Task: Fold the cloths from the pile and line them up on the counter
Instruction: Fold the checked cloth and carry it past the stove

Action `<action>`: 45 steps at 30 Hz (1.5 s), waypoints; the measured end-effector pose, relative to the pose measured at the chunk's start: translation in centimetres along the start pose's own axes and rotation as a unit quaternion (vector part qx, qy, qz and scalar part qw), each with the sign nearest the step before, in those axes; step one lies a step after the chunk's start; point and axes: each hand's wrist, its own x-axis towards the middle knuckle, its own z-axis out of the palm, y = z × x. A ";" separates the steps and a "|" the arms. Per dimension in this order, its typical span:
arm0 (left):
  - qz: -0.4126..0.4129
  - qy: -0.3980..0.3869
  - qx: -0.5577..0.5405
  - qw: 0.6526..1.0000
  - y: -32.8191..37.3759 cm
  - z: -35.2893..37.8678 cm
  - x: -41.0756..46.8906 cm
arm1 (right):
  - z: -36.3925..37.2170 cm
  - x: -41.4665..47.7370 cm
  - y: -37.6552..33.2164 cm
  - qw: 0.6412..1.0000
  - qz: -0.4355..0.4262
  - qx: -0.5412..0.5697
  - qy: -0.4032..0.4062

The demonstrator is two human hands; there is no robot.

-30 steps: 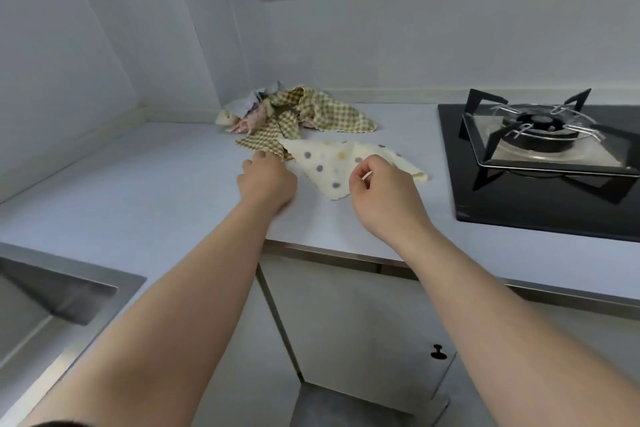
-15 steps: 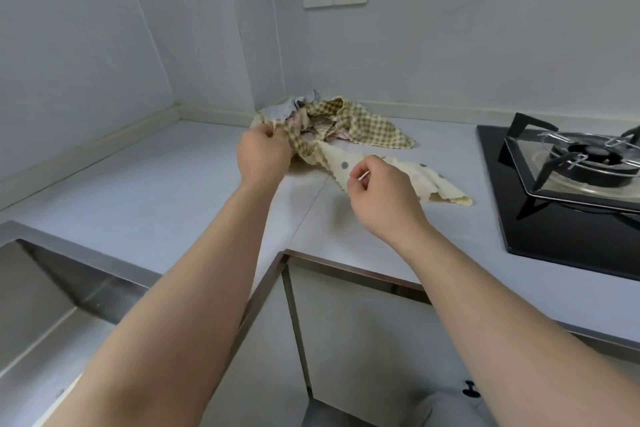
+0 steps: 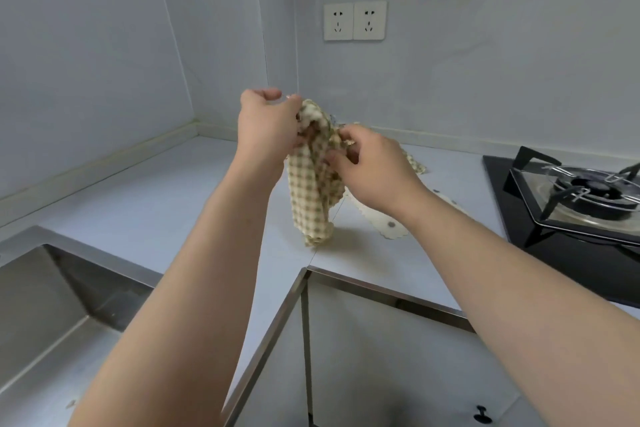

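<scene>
— Where's the cloth?
— Centre frame. My left hand [image 3: 266, 128] grips the bunched top of the checked cloth [image 3: 313, 184], which hangs over the table [image 3: 156, 204]; my right hand [image 3: 374, 170] pinches its edge.
— Which step?
— Opening it for folding, I judge. Next: find two corners, spread it flat.

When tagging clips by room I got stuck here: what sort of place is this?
Probably a home kitchen: a gas stove set into the counter, a steel sink at the left, cabinet doors below.
</scene>
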 end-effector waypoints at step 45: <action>-0.128 -0.032 0.311 0.941 -6.6 -5.1 4.1 | 1.8 6.1 7.4 0.970 0.236 0.054 0.019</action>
